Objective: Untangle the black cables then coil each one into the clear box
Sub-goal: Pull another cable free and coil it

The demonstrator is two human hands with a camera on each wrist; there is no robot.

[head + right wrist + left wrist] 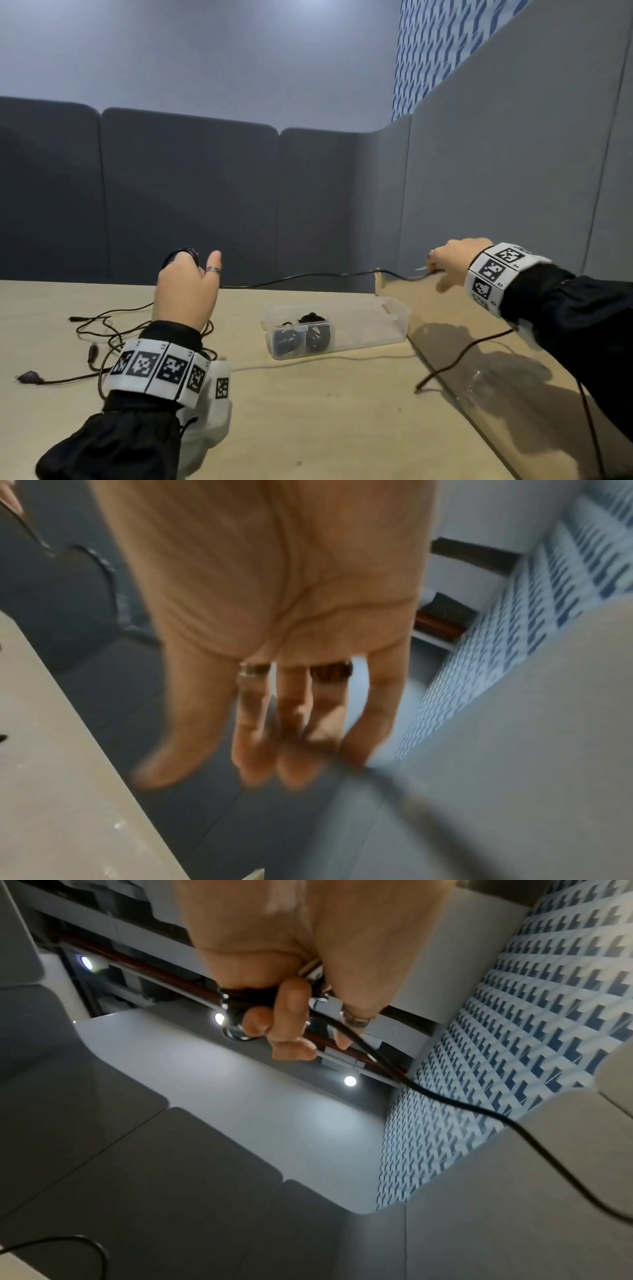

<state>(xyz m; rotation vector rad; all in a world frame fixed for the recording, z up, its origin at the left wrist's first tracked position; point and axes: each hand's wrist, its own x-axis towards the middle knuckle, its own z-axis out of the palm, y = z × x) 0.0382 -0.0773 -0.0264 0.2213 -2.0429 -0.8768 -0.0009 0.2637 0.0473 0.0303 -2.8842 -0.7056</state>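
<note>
Your cables [301,275] black, box [359,329] clear, table [308,411] light wood, panels [188,198] grey, upper-right wall [435,48] blue-white pattern, wristbands [161,366] black-white checkered.

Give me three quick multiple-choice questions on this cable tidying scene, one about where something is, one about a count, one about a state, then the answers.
1. Where is the clear box?
A. on the table between the arms
B. on the floor
C. in the left hand

2. How many coiled bundles lie in the box?
A. none
B. two
C. five

3. What is the left hand doing?
A. resting flat
B. gripping coiled black cable
C. lifting the box

Answers: A, it sits on the table in the head view; B, two dark coils show through the wall; B, fingers curl round loops in the left wrist view.
</note>
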